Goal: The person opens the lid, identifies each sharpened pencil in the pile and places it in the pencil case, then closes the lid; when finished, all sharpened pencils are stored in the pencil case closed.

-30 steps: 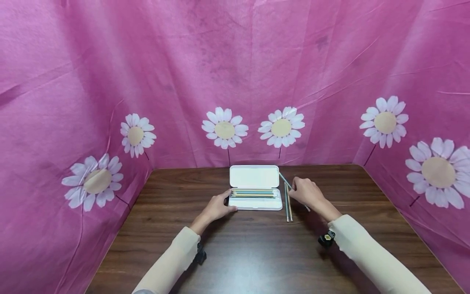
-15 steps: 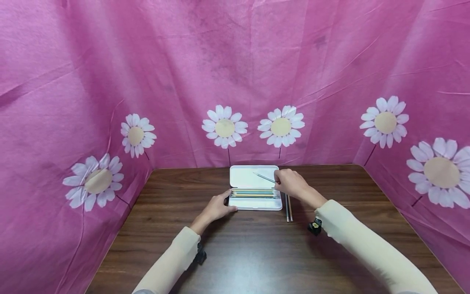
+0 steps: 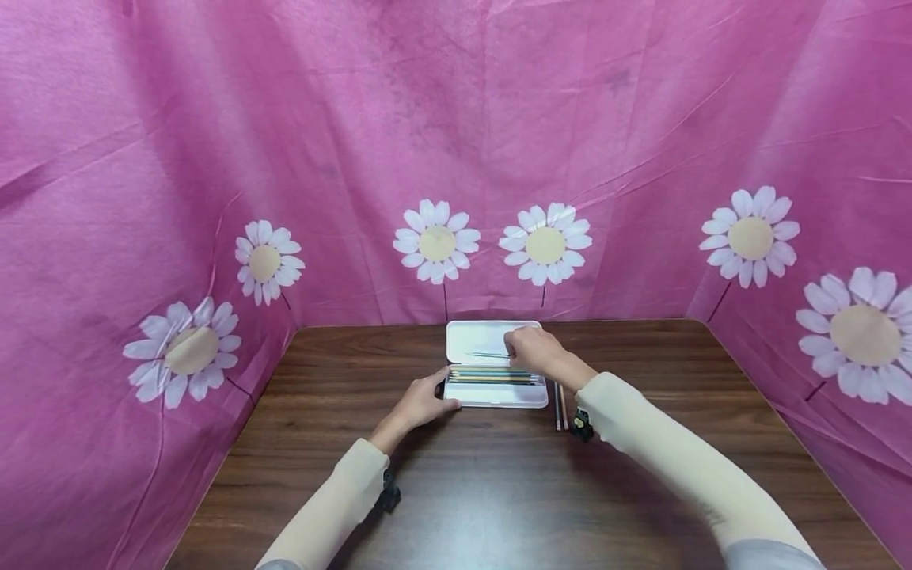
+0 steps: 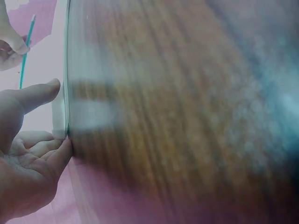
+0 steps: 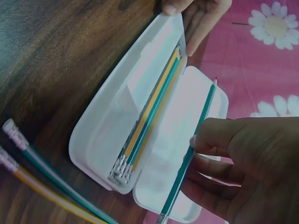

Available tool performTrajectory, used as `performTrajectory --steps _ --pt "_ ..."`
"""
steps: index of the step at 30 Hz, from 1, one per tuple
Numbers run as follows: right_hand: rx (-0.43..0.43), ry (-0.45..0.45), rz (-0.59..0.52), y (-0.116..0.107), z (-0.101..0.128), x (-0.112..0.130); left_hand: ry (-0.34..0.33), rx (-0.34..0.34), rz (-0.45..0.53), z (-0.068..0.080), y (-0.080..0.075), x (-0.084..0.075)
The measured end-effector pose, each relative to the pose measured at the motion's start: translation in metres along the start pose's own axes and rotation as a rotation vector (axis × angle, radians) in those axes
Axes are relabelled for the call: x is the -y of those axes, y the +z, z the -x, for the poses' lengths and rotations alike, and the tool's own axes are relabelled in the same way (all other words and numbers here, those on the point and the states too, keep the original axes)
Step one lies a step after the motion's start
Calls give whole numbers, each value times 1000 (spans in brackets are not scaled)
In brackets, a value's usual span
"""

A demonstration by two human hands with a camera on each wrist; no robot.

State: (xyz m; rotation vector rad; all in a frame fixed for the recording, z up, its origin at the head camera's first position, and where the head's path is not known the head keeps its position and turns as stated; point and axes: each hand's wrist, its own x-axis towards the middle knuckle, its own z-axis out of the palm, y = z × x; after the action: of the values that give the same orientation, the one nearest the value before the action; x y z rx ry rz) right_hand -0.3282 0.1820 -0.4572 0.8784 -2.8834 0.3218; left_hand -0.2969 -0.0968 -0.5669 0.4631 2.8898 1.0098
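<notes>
A white pencil case (image 3: 497, 399) lies open on the table, its lid (image 3: 470, 339) tipped back on the far side. Several green and yellow pencils (image 5: 150, 114) lie side by side in its rear part. My left hand (image 3: 422, 402) holds the case's left end, thumb at the front and fingers farther back. Above the lid, my right hand (image 3: 539, 350) pinches a green pencil (image 5: 205, 106) between thumb and fingers, its point to the left and its eraser end to the right. In the left wrist view this green pencil (image 4: 28, 42) shows behind the left thumb.
Right of the case lie two loose pencils, a green one (image 5: 58, 181) and a yellow one (image 5: 49, 193), partly under the right forearm in the head view. The brown wooden table (image 3: 470, 483) is bounded by a pink curtain (image 3: 492, 119) with daisies.
My right hand has picked the green pencil up from beside the case and carried it left over the lid, turning it nearly parallel to the case. The left hand stays put.
</notes>
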Motion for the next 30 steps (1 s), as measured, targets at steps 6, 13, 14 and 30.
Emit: performTrajectory --steps 6,13,14,30 --pt "37 -17 44 12 -8 8 29 -5 -12 0 -1 1" --pt "49 -15 83 27 -12 15 33 5 -18 1 -5 -4" --pt "48 -17 87 29 -12 16 30 9 -3 3 -8 -8" --pt "4 -55 58 38 -10 16 36 -18 -34 1 1 2"
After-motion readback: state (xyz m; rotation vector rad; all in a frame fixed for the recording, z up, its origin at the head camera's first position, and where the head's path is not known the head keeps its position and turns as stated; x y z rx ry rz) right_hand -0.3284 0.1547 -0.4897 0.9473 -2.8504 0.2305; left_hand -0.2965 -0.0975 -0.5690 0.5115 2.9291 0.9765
